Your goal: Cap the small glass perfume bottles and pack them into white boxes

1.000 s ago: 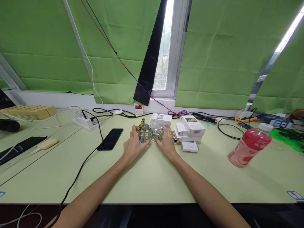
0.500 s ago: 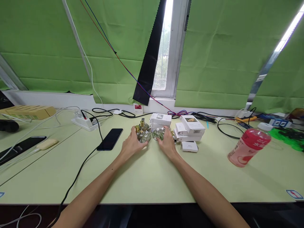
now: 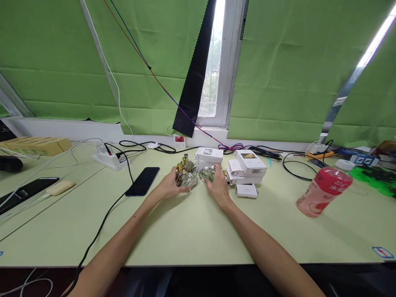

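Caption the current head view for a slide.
The left hand and right hand cup glass bottles on a pale green table, with stacked white boxes close by.

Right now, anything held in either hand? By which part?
The left hand grasps a clear glass bottle by its body; the right hand, a second glass bottle, also by the body. Far-side contact is hidden.

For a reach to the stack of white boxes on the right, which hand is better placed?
Probably the right hand: it is right beside the white box stack, though at a glass bottle, which it may need to leave. The left hand is farther away, against the left-hand bottles.
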`<state>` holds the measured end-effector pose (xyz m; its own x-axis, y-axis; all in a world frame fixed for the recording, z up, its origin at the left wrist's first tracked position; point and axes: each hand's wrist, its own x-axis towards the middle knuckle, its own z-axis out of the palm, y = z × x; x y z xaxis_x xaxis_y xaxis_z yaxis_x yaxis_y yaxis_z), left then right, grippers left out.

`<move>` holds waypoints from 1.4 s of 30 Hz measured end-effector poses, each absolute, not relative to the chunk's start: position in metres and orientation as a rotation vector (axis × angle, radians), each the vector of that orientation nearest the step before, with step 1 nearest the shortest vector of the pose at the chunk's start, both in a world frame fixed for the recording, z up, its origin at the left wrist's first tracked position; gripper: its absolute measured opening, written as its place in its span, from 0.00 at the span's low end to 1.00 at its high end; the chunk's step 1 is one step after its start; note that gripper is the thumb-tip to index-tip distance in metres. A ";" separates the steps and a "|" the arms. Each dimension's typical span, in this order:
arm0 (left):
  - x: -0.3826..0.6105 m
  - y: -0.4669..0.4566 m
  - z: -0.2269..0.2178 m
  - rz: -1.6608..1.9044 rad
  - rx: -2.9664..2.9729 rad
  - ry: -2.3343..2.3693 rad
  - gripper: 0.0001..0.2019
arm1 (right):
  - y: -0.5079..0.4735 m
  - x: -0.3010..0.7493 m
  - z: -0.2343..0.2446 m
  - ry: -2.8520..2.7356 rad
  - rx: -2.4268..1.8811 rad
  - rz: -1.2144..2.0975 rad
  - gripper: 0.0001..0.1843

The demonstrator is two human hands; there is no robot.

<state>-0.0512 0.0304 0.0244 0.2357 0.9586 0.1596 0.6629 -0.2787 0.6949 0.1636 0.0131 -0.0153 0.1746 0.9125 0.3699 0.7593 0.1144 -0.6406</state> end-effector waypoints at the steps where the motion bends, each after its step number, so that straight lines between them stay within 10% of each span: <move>1: -0.051 0.029 0.026 0.801 2.000 1.453 0.45 | 0.013 0.164 -0.015 -1.610 -1.677 0.248 0.33; 16: -0.061 0.029 0.032 0.800 2.047 1.426 0.54 | 0.012 0.165 -0.015 -1.611 -1.710 0.232 0.33; 24: -0.053 0.023 0.039 0.934 2.469 1.501 0.25 | 0.012 0.166 -0.015 -1.626 -1.701 0.224 0.33; 42: -0.049 0.030 0.025 0.781 2.383 1.466 0.27 | 0.007 0.164 -0.010 -1.693 -1.657 0.291 0.31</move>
<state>-0.0494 0.0296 0.0254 0.3549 0.8797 0.3165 0.7534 -0.4695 0.4603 0.1642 0.0067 -0.0103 0.1049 0.9347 0.3396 0.7677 0.1410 -0.6251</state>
